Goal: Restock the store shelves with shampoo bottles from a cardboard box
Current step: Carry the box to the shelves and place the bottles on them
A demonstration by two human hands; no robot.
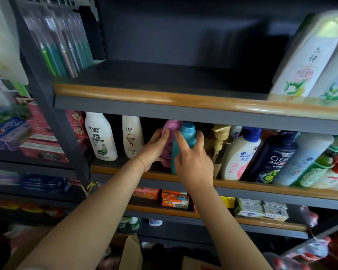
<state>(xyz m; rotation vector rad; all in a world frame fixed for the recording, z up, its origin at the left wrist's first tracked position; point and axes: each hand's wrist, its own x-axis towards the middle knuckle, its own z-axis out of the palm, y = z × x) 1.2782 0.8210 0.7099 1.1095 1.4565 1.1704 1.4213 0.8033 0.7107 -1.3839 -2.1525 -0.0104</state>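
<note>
On the middle shelf [248,187] a purple shampoo bottle [173,126] and a teal shampoo bottle [188,133] stand side by side. My left hand [154,148] grips the purple bottle from the left, thumb and fingers wrapped round it. My right hand [193,162] lies against the front of the teal bottle, two straight fingers spread in a V over it. Both bottles' lower parts are hidden behind my hands. The open cardboard box [131,254] sits on the floor below, and its contents are hidden.
White bottles [101,137] stand left of my hands; pump bottles and a dark Clear bottle [275,158] crowd the right. The upper shelf [144,94] holds toothbrush packs at its left and two white bottles [304,61] at its right. Soap boxes [175,199] lie on the shelf beneath.
</note>
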